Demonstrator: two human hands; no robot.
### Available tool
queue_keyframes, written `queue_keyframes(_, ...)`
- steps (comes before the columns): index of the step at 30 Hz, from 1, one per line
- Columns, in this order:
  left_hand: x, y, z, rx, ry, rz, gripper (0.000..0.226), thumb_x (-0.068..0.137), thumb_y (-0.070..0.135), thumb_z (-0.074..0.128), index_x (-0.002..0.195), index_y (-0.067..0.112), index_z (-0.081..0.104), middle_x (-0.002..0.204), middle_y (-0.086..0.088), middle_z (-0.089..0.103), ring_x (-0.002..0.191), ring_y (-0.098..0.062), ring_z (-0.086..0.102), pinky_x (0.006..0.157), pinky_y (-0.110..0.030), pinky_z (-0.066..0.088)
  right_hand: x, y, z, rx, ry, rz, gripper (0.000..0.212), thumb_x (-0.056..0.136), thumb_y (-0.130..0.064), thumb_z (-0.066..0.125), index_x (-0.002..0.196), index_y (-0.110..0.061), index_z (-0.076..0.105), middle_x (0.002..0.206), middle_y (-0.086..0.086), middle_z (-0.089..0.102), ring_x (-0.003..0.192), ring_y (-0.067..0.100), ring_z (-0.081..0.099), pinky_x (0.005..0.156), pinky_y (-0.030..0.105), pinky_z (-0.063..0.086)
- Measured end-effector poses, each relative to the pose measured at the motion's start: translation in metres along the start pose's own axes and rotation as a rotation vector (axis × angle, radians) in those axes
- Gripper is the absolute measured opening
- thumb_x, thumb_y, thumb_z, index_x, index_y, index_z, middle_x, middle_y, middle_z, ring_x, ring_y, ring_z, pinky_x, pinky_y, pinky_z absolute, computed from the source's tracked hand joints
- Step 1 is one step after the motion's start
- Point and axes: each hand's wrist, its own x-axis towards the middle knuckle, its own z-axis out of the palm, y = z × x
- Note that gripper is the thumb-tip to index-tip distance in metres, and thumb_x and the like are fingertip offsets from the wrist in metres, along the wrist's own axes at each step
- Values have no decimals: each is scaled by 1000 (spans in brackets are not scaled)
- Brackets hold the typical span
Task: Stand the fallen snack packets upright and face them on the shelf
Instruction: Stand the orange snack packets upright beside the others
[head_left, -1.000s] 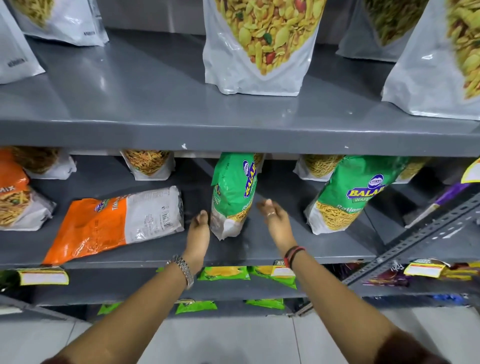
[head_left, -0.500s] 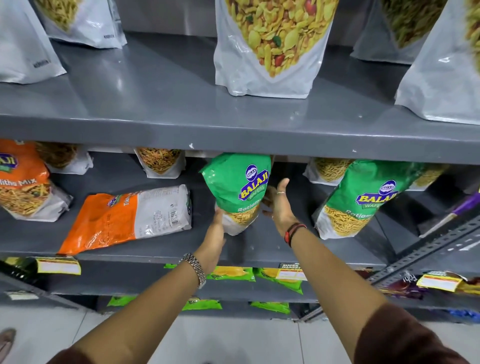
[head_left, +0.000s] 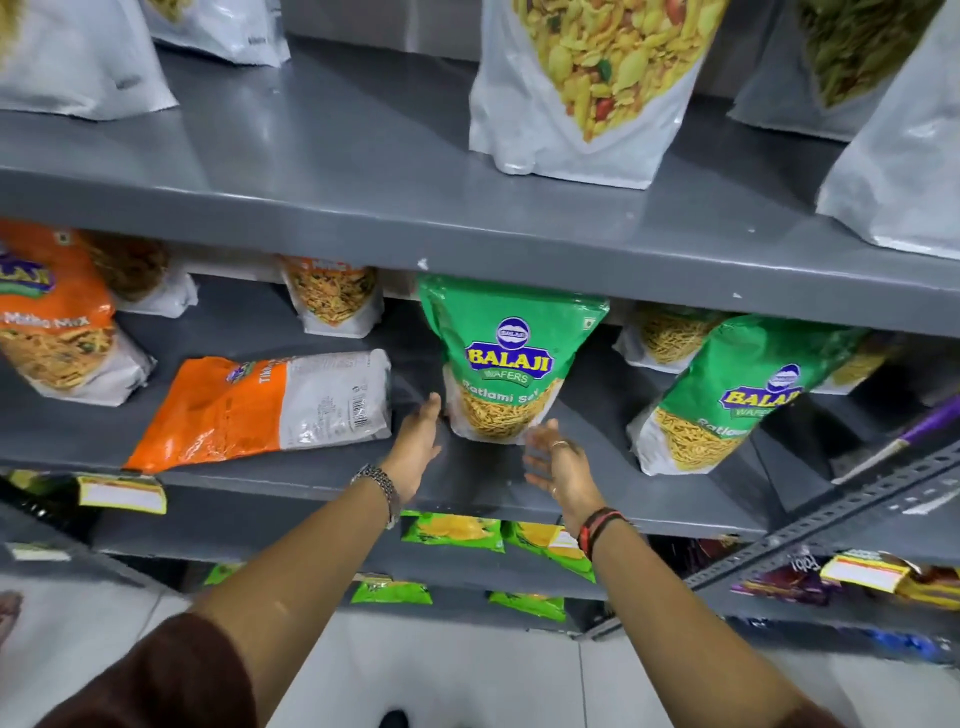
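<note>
A green Balaji Ratlami Sev packet (head_left: 506, 358) stands upright on the middle grey shelf (head_left: 311, 480), its front facing me. My left hand (head_left: 418, 441) is open just left of its base, fingertips close to the lower left corner. My right hand (head_left: 558, 467) is open a little in front of and below the packet's lower right corner, not touching it. An orange and white packet (head_left: 260, 408) lies flat on its side to the left, back label up. A second green Balaji packet (head_left: 727, 400) leans tilted to the right.
An orange Mix packet (head_left: 52, 322) stands at the far left, with smaller packets behind. Large white pouches (head_left: 576, 88) stand on the upper shelf (head_left: 467, 244). Green packets (head_left: 452, 532) and price tags sit on lower shelves. A slanted metal rack (head_left: 831, 519) is at right.
The green packet went from turned sideways to standing with its front facing me. Both hands have come off it and drawn back slightly toward the shelf's front edge.
</note>
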Motion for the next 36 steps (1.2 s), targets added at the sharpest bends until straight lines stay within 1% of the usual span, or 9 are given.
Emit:
queue_keyframes(5, -15, -23, -51, -32, 11, -59, 19, 97, 16, 39, 108, 19, 54, 123, -14, 51, 104, -18, 56, 87, -29, 43, 3, -8, 58, -188, -87, -92, 31, 92, 4, 38, 111, 7, 61, 122, 25, 63, 69, 14, 60, 64, 25, 51)
queue_keyframes(8, -17, -24, -93, -115, 80, -93, 46, 99, 28, 33, 138, 2, 38, 143, -20, 45, 132, -35, 44, 107, -40, 36, 8, -22, 113, -335, -107, -326, 26, 88, 6, 44, 103, 9, 65, 115, 28, 66, 81, 18, 58, 75, 31, 48)
queue_keyframes(15, -9, -17, -182, -323, 202, -121, 68, 96, 49, 21, 135, -3, 40, 136, -25, 51, 123, -37, 53, 89, -38, 46, 36, -62, 232, -836, -282, -598, 30, 86, -11, 54, 114, -8, 64, 119, 12, 68, 113, 26, 62, 97, 30, 46)
queue_keyframes(20, -6, -9, -215, -291, 135, -167, 63, 99, 39, 20, 130, -9, 46, 122, -28, 59, 62, -17, 63, 55, -27, 51, 71, -61, 279, -1255, -253, -495, 40, 94, -42, 37, 119, -20, 58, 128, 15, 61, 117, 35, 56, 95, 38, 44)
queue_keyframes(23, 0, -7, -237, -288, 100, -174, 43, 99, 31, 29, 98, 0, 58, 66, -5, 74, 44, -8, 65, 47, -22, 51, 91, -61, 306, -1370, -227, -359, 48, 95, -47, 30, 127, -20, 53, 133, 15, 57, 121, 34, 54, 98, 39, 42)
queue_keyframes(25, 1, -5, -245, -301, 69, -195, 35, 100, 27, 32, 80, 8, 54, 51, 4, 68, 41, -8, 62, 45, -20, 49, 99, -64, 317, -1355, -177, -281, 45, 95, -41, 35, 122, -11, 54, 124, 17, 61, 108, 32, 59, 82, 33, 45)
queue_keyframes(27, 0, -1, -253, -301, -4, -186, 34, 100, 25, 32, 75, 12, 51, 64, -2, 59, 53, -14, 50, 50, -22, 40, 103, -66, 326, -1266, -142, -187, 44, 92, -35, 42, 121, -4, 53, 110, 16, 62, 88, 27, 60, 67, 29, 44)
queue_keyframes(29, -3, -1, -260, -294, -38, -135, 30, 99, 26, 34, 78, 15, 51, 76, -4, 49, 63, -12, 42, 56, -22, 35, 102, -68, 327, -1112, -144, -105, 48, 88, -35, 49, 126, -6, 51, 117, 14, 60, 92, 25, 57, 75, 30, 46)
queue_keyframes(36, -11, 20, -283, -205, 74, 179, 26, 96, 36, 41, 96, 19, 61, 85, -7, 73, 64, -16, 72, 60, -27, 59, 70, -62, 304, -481, -216, -83, 31, 82, -8, 62, 113, -4, 64, 122, 18, 65, 113, 34, 60, 104, 47, 45)
